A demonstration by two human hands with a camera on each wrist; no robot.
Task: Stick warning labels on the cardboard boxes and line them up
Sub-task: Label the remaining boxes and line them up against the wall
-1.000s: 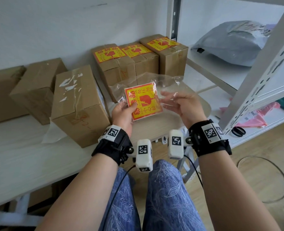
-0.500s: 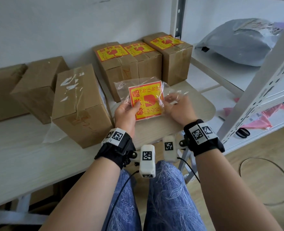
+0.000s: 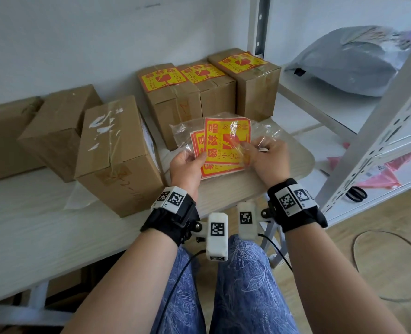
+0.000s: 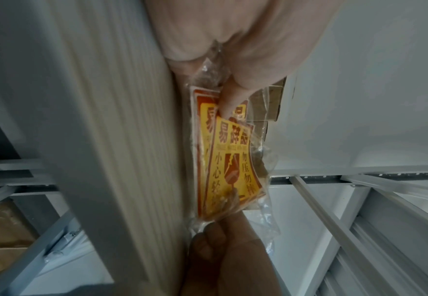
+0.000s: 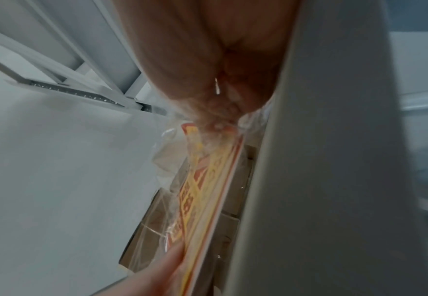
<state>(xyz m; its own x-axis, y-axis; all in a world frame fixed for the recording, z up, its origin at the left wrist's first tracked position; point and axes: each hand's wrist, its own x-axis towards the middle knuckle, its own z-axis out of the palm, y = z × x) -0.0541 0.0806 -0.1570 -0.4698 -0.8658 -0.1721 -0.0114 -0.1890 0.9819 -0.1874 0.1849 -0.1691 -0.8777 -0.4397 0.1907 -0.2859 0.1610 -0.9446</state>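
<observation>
A clear plastic bag [image 3: 184,131] holds a stack of yellow-and-red warning labels [image 3: 209,169]. My left hand [image 3: 187,162] pinches the stack's left edge through the bag. My right hand [image 3: 262,155] pinches the top label [image 3: 226,138] and holds it shifted up and right off the stack. The wrist views show the labels [image 4: 230,160] [image 5: 202,188] edge-on between both hands. Three labelled cardboard boxes [image 3: 209,90] stand in a row at the wall. An unlabelled box [image 3: 117,150] sits just left of my hands, two more [image 3: 57,126] behind it.
A round wooden stool top [image 3: 293,165] lies under my hands. A white metal rack [image 3: 378,131] stands on the right, with a grey mailer bag [image 3: 349,61] on its shelf and black scissors [image 3: 355,194] lower down. A cable loops on the floor at right.
The hands and bag came lower and closer together. The right hand closed on the top label and slid it up and right, so a second label now shows beneath.
</observation>
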